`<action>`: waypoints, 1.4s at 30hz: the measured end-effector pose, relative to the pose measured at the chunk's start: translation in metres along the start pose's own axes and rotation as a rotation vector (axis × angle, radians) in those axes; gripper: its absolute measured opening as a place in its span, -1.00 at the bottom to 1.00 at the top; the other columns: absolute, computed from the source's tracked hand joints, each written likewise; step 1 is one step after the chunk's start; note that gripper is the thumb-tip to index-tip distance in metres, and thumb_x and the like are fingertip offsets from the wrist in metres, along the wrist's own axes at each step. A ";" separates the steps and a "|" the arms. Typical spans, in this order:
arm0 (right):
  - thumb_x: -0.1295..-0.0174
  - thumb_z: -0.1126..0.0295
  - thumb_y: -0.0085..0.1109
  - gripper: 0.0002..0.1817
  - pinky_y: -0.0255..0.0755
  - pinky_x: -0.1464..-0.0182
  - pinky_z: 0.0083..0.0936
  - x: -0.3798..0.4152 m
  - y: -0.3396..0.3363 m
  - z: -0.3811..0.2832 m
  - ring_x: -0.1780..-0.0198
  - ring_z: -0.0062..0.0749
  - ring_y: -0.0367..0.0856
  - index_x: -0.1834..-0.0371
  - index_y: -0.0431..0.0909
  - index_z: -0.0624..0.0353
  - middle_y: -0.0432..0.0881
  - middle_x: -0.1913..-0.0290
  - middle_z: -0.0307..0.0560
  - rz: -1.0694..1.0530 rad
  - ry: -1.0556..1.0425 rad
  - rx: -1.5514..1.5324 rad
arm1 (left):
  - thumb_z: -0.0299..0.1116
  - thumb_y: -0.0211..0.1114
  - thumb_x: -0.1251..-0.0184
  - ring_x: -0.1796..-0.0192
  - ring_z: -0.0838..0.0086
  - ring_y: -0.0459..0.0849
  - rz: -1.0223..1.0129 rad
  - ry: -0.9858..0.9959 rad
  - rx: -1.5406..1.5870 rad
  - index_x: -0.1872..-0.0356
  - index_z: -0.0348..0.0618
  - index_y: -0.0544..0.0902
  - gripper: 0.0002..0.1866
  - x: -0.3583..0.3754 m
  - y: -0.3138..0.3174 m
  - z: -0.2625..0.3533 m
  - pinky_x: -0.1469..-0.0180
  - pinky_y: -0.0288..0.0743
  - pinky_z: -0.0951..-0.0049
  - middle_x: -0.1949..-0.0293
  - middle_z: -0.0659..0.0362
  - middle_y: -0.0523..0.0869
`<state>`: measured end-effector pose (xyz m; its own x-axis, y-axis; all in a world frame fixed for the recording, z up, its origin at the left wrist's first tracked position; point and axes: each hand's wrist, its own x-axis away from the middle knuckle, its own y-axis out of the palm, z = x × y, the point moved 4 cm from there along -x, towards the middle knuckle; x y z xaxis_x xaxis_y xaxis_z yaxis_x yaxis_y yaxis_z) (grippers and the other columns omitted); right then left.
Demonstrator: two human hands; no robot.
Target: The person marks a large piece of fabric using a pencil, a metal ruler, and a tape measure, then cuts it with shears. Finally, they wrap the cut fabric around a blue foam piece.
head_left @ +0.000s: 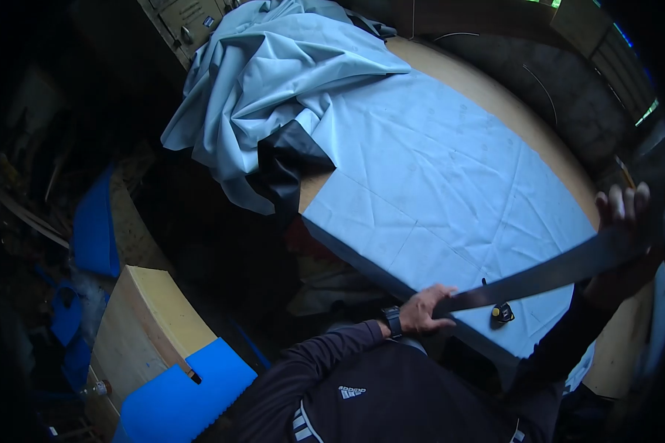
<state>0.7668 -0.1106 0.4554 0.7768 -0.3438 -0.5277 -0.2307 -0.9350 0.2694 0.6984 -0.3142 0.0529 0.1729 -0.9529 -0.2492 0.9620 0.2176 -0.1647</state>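
A long flat metal straightedge (pixel 524 279) runs on a slant above the right front of the table. My left hand (pixel 425 308), with a black watch at its wrist, grips the lower end between thumb and fingers. Curled around the far end is my right hand (pixel 622 210), partly in shadow; a pencil (pixel 626 174) sticks up from its fingers. Beneath lies a pale grey-blue sheet (pixel 436 177) spread over the table, with creases and faint drawn lines. A small black and yellow tape measure (pixel 502 314) rests on the sheet below the straightedge.
The same material lies in a crumpled heap (pixel 273 66) at the far left, with a black piece (pixel 295 151) by it. Bare tabletop (pixel 488 92) shows along the far edge. To my left stands a wooden block (pixel 140 317) with a blue sheet (pixel 188 391) over it.
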 end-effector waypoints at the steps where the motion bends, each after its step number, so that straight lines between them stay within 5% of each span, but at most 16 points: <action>1: -0.42 -0.20 0.22 -0.16 0.16 -0.56 0.05 -0.018 -0.002 0.004 -0.13 -0.18 0.47 -0.35 0.23 0.39 0.51 0.07 -0.03 0.137 -0.058 0.012 | 0.02 0.61 -0.25 -0.31 0.14 0.62 0.165 0.038 -0.080 -0.49 -0.14 0.40 -0.12 0.002 -0.028 0.009 -0.38 0.49 0.17 -0.28 -0.06 0.60; 4: -0.53 -0.10 0.09 -0.13 -0.05 -0.67 0.18 -0.073 0.038 0.031 -0.49 0.14 0.35 -0.55 0.14 0.50 0.51 -0.33 0.26 0.807 -0.318 0.141 | -0.04 0.65 -0.22 -0.14 0.08 0.73 0.351 -0.072 0.027 -0.35 -0.15 0.53 -0.24 0.005 -0.086 -0.004 -0.20 0.61 0.20 -0.10 -0.03 0.70; 6: -0.54 -0.20 0.03 -0.19 0.05 -0.65 0.19 -0.107 0.022 0.054 -0.34 -0.05 0.53 -0.34 0.29 0.49 0.62 -0.10 0.19 0.548 -0.187 0.047 | -0.07 0.68 -0.18 -0.04 0.05 0.78 0.404 -0.143 0.027 -0.27 -0.15 0.60 -0.30 0.013 -0.119 -0.010 -0.08 0.67 0.21 0.00 -0.02 0.75; 8: -0.66 -0.07 -0.15 -0.26 0.21 -0.59 0.28 -0.150 -0.026 0.085 -0.42 0.02 0.56 -0.44 0.29 0.53 0.59 -0.27 0.34 -0.211 -0.149 -0.175 | -0.11 0.71 -0.14 0.06 0.09 0.81 0.514 -0.110 -0.156 -0.21 -0.15 0.65 -0.34 0.021 -0.159 -0.001 0.02 0.71 0.24 0.08 0.00 0.77; 10: -0.72 0.09 -0.20 -0.50 0.63 -0.25 -0.26 -0.167 -0.078 0.145 -0.14 -0.27 0.75 -0.33 0.48 0.32 0.72 -0.13 0.05 0.250 -0.325 0.576 | -0.10 0.72 -0.12 0.10 0.12 0.82 0.660 -0.083 -0.345 -0.17 -0.16 0.67 -0.36 0.039 -0.187 0.003 0.06 0.71 0.22 0.10 0.00 0.78; 12: -0.65 0.14 0.04 -0.68 0.54 0.05 -0.49 -0.180 -0.114 0.216 0.14 -0.54 0.66 0.02 0.59 0.19 0.73 0.11 -0.15 0.362 -0.414 0.616 | -0.11 0.74 -0.07 0.09 0.10 0.81 0.736 -0.166 -0.525 -0.16 -0.13 0.69 -0.35 0.059 -0.211 0.010 0.08 0.70 0.19 0.12 0.01 0.78; 14: -0.52 0.29 0.24 -0.79 0.44 0.24 -0.42 -0.178 -0.170 0.326 0.28 -0.59 0.47 0.16 0.53 0.22 0.57 0.37 -0.22 0.588 -0.186 0.698 | -0.12 0.73 -0.06 0.10 0.04 0.79 0.800 -0.270 -0.660 -0.13 -0.10 0.71 -0.38 0.077 -0.221 0.010 0.10 0.69 0.15 0.14 0.03 0.76; 16: -0.43 0.26 0.35 -0.70 0.43 0.29 -0.40 -0.159 -0.195 0.428 0.35 -0.49 0.46 0.11 0.55 0.31 0.54 0.42 -0.17 0.646 0.156 0.850 | -0.10 0.73 -0.03 0.13 -0.01 0.77 0.797 -0.394 -0.723 -0.09 -0.07 0.73 -0.40 0.092 -0.224 0.001 0.13 0.66 0.11 0.17 0.05 0.75; 18: -0.38 0.35 0.39 -0.61 0.57 0.16 -0.41 -0.134 -0.196 0.507 0.20 -0.45 0.69 -0.10 0.58 0.43 0.73 0.30 -0.04 0.709 0.315 0.835 | -0.19 0.75 0.01 0.12 0.01 0.75 0.800 -0.562 -0.734 -0.07 -0.14 0.72 -0.40 0.103 -0.220 -0.014 0.10 0.62 0.12 0.18 0.03 0.74; 20: -0.33 0.31 0.43 -0.44 0.63 0.04 -0.27 -0.113 -0.214 0.586 0.09 -0.22 0.78 -0.28 0.51 0.41 0.78 0.18 0.14 0.656 0.392 0.991 | -0.21 0.74 0.00 0.11 0.00 0.75 0.786 -0.639 -0.717 -0.06 -0.15 0.72 -0.42 0.108 -0.220 -0.030 0.10 0.61 0.09 0.18 0.02 0.74; 23: -0.29 0.16 0.44 -0.34 0.58 -0.15 -0.08 -0.120 -0.178 0.592 -0.06 0.18 0.72 -0.40 0.49 0.21 0.74 0.00 0.29 0.520 0.694 1.094 | -0.19 0.70 -0.05 0.09 -0.01 0.74 0.777 -0.710 -0.699 -0.08 -0.09 0.72 -0.45 0.102 -0.237 -0.051 0.08 0.62 0.04 0.16 0.02 0.72; 26: -0.27 0.09 0.44 -0.32 0.53 -0.20 -0.11 -0.142 -0.166 0.603 -0.19 0.13 0.64 -0.42 0.50 0.12 0.73 -0.08 0.19 0.169 0.557 1.465 | -0.17 0.67 -0.09 0.00 0.01 0.70 0.763 -0.770 -0.689 -0.15 -0.06 0.71 -0.43 0.101 -0.261 -0.074 0.01 0.61 0.04 0.02 0.01 0.63; 30: -0.25 0.13 0.44 -0.49 0.50 -0.15 -0.03 -0.166 -0.174 0.647 -0.12 0.10 0.59 -0.22 0.62 0.10 0.70 -0.01 0.09 0.088 0.232 1.598 | -0.19 0.63 -0.15 -0.06 0.02 0.63 0.751 -0.825 -0.634 -0.25 -0.11 0.69 -0.38 0.100 -0.296 -0.101 -0.07 0.58 0.05 -0.04 -0.05 0.53; 33: -0.25 0.20 0.41 -0.64 0.50 -0.13 -0.04 -0.189 -0.175 0.670 -0.11 0.09 0.59 -0.03 0.68 0.12 0.66 0.06 0.06 0.037 0.193 1.637 | -0.20 0.60 -0.18 -0.06 -0.01 0.61 0.717 -0.769 -0.640 -0.31 -0.20 0.64 -0.34 0.088 -0.316 -0.113 -0.09 0.56 0.04 -0.02 -0.09 0.52; 37: -0.26 0.20 0.40 -0.67 0.53 -0.08 -0.06 -0.227 -0.177 0.687 -0.04 0.10 0.61 -0.01 0.71 0.11 0.69 0.11 0.09 0.058 0.162 1.674 | -0.21 0.64 -0.13 -0.07 -0.03 0.62 0.819 -0.876 -0.665 -0.37 -0.12 0.57 -0.25 0.071 -0.339 -0.119 -0.06 0.55 0.03 -0.03 -0.08 0.55; 42: -0.20 0.20 0.45 -0.65 0.58 -0.06 -0.09 -0.233 -0.180 0.680 -0.01 0.11 0.65 0.00 0.74 0.09 0.73 0.12 0.14 -0.044 0.203 1.640 | -0.31 0.70 -0.03 0.07 -0.02 0.70 0.807 -0.747 -0.680 -0.26 -0.14 0.65 -0.31 0.096 -0.331 -0.123 0.05 0.60 0.07 0.11 -0.01 0.65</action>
<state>0.2289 0.0780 -0.0175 0.8279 -0.4228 -0.3686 -0.4388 -0.0787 -0.8951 0.3706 -0.4517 -0.0344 0.9389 -0.3407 0.0495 0.2691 0.6366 -0.7227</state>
